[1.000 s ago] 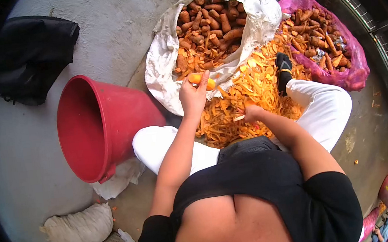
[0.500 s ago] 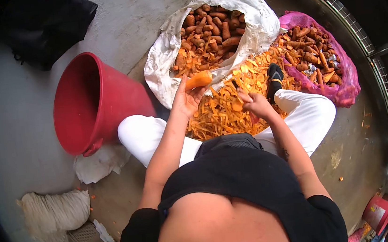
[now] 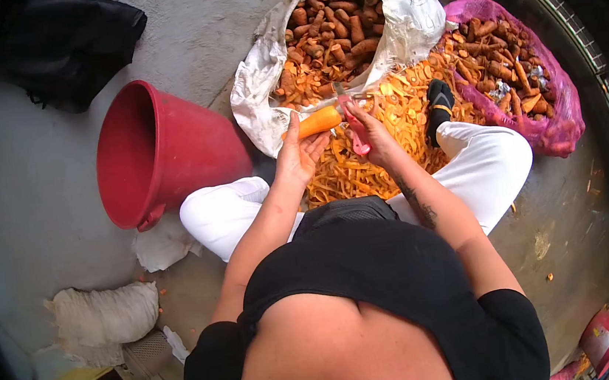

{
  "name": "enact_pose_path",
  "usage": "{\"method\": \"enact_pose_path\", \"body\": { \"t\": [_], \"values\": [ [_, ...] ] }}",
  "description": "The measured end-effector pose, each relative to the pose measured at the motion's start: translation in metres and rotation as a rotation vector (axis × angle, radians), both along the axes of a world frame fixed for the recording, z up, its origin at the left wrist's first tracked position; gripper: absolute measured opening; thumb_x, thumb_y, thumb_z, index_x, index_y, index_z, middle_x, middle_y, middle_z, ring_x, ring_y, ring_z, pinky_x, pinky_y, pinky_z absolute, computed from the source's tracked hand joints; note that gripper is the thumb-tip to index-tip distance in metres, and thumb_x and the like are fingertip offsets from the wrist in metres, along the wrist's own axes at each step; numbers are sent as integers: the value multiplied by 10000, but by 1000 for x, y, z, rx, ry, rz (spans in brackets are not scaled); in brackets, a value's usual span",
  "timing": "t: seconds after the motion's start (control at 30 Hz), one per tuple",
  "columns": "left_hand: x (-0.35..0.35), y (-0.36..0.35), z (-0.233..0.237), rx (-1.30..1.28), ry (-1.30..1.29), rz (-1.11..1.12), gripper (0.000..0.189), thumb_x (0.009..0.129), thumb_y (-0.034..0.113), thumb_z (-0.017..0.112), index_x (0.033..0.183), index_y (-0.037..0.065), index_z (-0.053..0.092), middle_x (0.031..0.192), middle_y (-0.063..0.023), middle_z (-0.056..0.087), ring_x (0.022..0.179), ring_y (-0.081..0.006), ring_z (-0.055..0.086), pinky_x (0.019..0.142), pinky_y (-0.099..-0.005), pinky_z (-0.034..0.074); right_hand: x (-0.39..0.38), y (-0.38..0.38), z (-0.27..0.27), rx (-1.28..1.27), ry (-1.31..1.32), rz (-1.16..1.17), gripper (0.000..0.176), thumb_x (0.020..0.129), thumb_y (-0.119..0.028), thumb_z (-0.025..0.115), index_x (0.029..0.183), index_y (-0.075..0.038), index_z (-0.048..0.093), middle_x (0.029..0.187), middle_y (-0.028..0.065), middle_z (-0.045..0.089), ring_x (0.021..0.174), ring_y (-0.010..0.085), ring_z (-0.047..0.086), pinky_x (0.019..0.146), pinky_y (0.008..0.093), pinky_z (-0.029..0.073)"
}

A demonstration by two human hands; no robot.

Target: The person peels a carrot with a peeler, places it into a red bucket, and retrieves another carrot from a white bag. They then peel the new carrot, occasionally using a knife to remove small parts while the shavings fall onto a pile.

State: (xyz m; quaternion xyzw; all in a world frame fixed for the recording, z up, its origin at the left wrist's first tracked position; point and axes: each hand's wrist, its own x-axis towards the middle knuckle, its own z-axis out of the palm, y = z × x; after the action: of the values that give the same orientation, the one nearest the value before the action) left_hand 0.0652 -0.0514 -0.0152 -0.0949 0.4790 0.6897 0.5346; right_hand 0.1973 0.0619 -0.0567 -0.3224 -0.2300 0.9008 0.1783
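Note:
In front of my lap, my left hand [image 3: 297, 159] grips a peeled orange carrot [image 3: 320, 122], which lies between thumb and fingers and points to the right. My right hand [image 3: 379, 140] is closed around the pink handle of a peeler [image 3: 358, 138], whose head is right at the carrot's right end. Below both hands a heap of carrot peelings [image 3: 347, 174] spreads between my legs. Just beyond, an opened white sack [image 3: 416, 19] holds unpeeled carrots [image 3: 336, 29], with cut pieces and peelings near its front edge.
A large red bucket [image 3: 199, 138] stands tilted at my left, its mouth facing left. Pink mesh sack [image 3: 568, 118] with more carrots lies at the right, past my foot. A black bag [image 3: 81, 46] rests at the upper left; a pale cloth sack [image 3: 106, 315] lies lower left.
My right hand has moved left and up, bringing the peeler against the carrot's end. The left hand still holds the carrot, and the view has shifted slightly.

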Motion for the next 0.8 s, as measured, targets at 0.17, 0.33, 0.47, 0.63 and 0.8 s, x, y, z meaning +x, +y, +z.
{"method": "enact_pose_path", "body": {
  "t": [0.17, 0.33, 0.47, 0.63, 0.8],
  "values": [
    [20, 6, 13, -91, 214, -87, 620, 825, 435, 685, 1198, -19, 486, 1108, -174, 588, 979, -285, 639, 835, -335, 556, -2, -1, -5, -84, 97, -18, 284, 893, -354, 606, 1030, -107, 579, 726, -20, 575, 538, 74, 503, 448, 207, 384],
    [20, 7, 28, -93, 386, -292, 527, 841, 380, 684, 1163, -14, 543, 1017, -141, 643, 891, -238, 666, 756, -304, 564, 1, 4, 2, -75, 104, -78, 270, 899, -332, 597, 1023, -92, 592, 673, -25, 566, 491, 74, 493, 425, 203, 371],
    [-2, 5, 59, -184, 626, -819, 412, 794, 266, 738, 1087, 11, 602, 874, -57, 674, 688, -115, 632, 599, -215, 493, 1, 7, 14, 214, 47, -40, 291, 866, -342, 643, 1012, -92, 612, 667, -32, 552, 514, 54, 479, 451, 194, 360],
    [2, 15, 32, -287, 1174, -961, 361, 698, 197, 794, 949, 13, 612, 825, -79, 673, 683, -137, 616, 644, -274, 482, -6, -11, 23, 947, -171, 36, 362, 876, -399, 614, 1013, -68, 658, 710, 52, 626, 631, 174, 590, 589, 346, 464],
    [-9, 18, 37, -333, 1647, -621, 315, 691, 179, 766, 918, 22, 614, 765, -113, 646, 736, -242, 640, 709, -345, 494, 8, 3, 26, 1174, -399, -102, 374, 903, -407, 541, 1008, -64, 645, 776, 165, 650, 693, 292, 635, 629, 384, 484]
  ]
}}
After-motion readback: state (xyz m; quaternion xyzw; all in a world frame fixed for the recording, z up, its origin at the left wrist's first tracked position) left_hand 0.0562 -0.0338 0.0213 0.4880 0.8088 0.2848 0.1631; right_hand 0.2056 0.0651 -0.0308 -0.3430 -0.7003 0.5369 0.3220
